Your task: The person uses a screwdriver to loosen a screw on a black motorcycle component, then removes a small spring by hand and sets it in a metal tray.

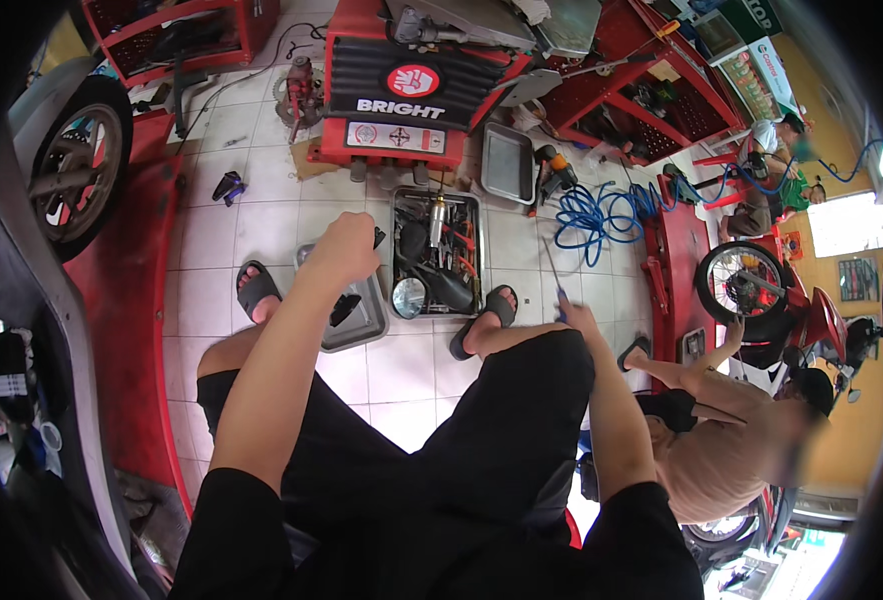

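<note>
Left hand (348,245) curled shut around a small black piece (378,238), just left of a rectangular metal tray (451,316) full of tools; right hand (579,318) gripping a long, thin-shafted screwdriver with a blue handle (562,300), out past the right knee, its tip pointing away over the white tiled floor (513,245); beneath the left forearm, a grey plastic tray (357,343) carrying a black part (343,309); in the metal tray, a round mirror (408,297); farther right, a coiled blue hose (596,222) near an orange-and-black power drill (553,175).
</note>
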A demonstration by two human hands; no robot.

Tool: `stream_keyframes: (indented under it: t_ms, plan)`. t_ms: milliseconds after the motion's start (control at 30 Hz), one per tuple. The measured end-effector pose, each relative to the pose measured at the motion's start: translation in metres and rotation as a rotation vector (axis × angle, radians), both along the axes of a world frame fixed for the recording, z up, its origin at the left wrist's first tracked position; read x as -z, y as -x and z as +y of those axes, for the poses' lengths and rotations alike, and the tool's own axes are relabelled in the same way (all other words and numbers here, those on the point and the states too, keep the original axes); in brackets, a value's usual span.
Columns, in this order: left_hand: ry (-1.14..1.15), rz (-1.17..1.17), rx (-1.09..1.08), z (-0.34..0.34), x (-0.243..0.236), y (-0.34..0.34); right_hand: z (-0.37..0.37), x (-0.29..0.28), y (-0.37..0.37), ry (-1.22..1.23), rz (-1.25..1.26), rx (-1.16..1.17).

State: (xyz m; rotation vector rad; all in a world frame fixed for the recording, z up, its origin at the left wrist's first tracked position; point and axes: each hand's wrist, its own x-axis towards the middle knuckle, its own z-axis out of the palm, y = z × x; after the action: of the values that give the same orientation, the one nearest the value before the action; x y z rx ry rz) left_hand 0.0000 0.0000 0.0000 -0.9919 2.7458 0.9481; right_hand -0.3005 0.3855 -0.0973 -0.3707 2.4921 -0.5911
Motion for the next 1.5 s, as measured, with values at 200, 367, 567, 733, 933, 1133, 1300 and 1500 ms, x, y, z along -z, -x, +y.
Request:
stream_keyframes:
  t_ms: [200,367,567,733,933,1133,1300,1500]
  plan:
    - [0.002,-0.044,0.284,0.045,0.001,-0.005,-0.118,-0.015,0.005,-0.121,0.276,-0.622]
    - [-0.068,-0.07,0.33,0.06,-0.013,-0.009,-0.215,-0.01,-0.029,-0.384,-0.111,-0.619]
    - [-0.102,-0.092,0.344,0.053,-0.019,0.004,-0.288,0.042,-0.062,-0.204,0.216,-0.518]
    - [-0.128,-0.148,0.38,0.051,-0.011,0.007,-0.282,0.074,-0.069,-0.202,0.249,-0.314]
    - [-0.123,-0.176,0.398,0.057,0.006,0.008,-0.266,0.087,-0.069,-0.166,0.17,-0.189]
    - [-0.082,-0.208,0.378,0.061,0.011,0.01,-0.273,0.095,-0.065,-0.141,0.151,-0.133]
    - [-0.069,-0.217,0.365,0.057,0.011,0.014,-0.281,0.096,-0.064,-0.109,0.15,-0.164]
    - [-0.088,-0.193,0.348,0.059,0.008,0.012,-0.297,0.105,-0.078,-0.153,0.106,-0.308]
